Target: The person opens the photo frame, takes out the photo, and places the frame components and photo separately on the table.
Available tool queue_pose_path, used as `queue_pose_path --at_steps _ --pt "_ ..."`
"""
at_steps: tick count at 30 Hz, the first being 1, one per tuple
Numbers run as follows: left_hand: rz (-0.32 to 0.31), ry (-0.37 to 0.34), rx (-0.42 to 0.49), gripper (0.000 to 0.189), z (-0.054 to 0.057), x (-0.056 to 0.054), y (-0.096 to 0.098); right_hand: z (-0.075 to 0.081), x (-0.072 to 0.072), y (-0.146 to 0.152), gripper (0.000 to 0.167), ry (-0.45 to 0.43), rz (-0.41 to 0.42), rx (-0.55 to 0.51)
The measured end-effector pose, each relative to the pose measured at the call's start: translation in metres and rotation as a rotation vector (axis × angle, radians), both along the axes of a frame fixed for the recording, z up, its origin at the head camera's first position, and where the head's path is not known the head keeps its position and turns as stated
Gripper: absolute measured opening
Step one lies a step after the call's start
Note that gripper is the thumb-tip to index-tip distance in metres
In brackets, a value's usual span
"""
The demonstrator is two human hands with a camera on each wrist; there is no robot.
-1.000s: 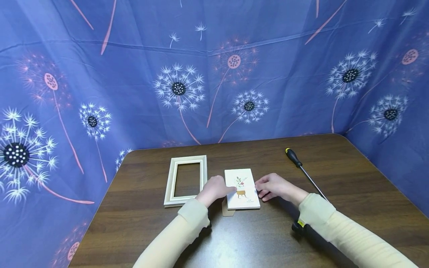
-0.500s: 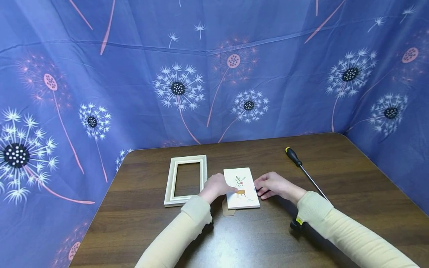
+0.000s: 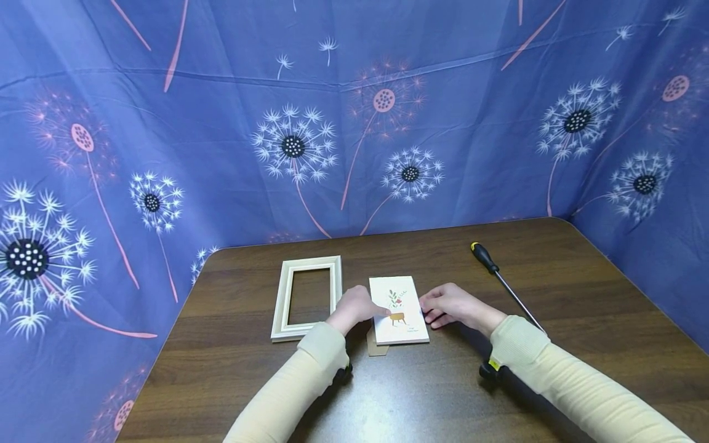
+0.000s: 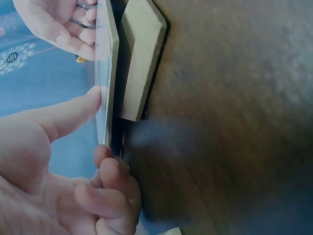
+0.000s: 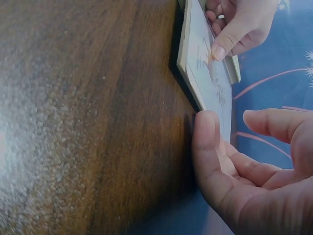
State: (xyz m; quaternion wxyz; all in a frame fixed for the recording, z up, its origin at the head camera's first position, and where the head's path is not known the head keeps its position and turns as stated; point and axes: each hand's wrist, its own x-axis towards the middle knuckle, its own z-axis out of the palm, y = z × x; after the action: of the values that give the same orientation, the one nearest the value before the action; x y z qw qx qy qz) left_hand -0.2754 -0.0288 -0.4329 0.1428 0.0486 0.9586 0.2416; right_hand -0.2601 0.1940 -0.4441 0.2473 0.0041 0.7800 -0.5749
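A white picture panel with a potted plant print lies at the middle of the table, over a tan fibreboard piece that sticks out at its lower left. My left hand pinches the panel's left side, thumb on the printed face and curled fingers at the edge below. On the other side, my right hand has its fingers against the right edge. In the right wrist view its thumb stands off the panel. Seen edge-on in the left wrist view, the panel sits slightly above the fibreboard piece.
An off-white frame with an open centre lies left of the panel. A long screwdriver with a black and yellow handle lies at the right, its shaft running toward my right sleeve. A blue dandelion-print cloth hangs behind the table.
My left thumb has shifted slightly over the printed face and the panel has edged a little upward in view. The right hand stays at the panel's right edge.
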Motion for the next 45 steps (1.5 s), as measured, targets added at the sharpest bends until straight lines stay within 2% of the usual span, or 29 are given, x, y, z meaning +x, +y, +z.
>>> queue_pose_path --at_steps 9,16,25,28,33,37,40,45 --pt "0.027 -0.011 0.125 0.04 -0.004 0.001 -0.002 0.003 0.003 -0.001 0.028 0.007 -0.004 0.005" --pt "0.043 -0.05 0.224 0.044 -0.006 0.002 -0.005 0.003 0.002 -0.001 0.029 0.011 -0.008 0.015" --pt "0.068 -0.053 0.418 0.043 -0.011 0.003 -0.011 0.002 0.004 0.0 0.031 0.005 0.007 -0.007" --pt "0.091 -0.083 0.494 0.04 -0.012 0.003 -0.013 0.003 0.005 0.001 0.031 0.001 0.01 -0.011" --pt "0.146 -0.172 0.653 0.033 -0.01 0.005 -0.017 0.008 0.01 0.004 0.032 0.009 0.025 -0.022" --pt "0.173 -0.228 0.761 0.029 -0.009 0.006 -0.018 0.009 0.013 0.006 0.031 -0.017 0.014 -0.047" --pt "0.186 -0.253 0.805 0.025 -0.009 0.006 -0.019 0.008 0.015 0.008 0.03 -0.063 0.016 -0.089" --pt "0.201 -0.283 0.829 0.022 -0.008 0.006 -0.02 0.002 0.017 0.005 0.03 -0.121 0.027 -0.156"
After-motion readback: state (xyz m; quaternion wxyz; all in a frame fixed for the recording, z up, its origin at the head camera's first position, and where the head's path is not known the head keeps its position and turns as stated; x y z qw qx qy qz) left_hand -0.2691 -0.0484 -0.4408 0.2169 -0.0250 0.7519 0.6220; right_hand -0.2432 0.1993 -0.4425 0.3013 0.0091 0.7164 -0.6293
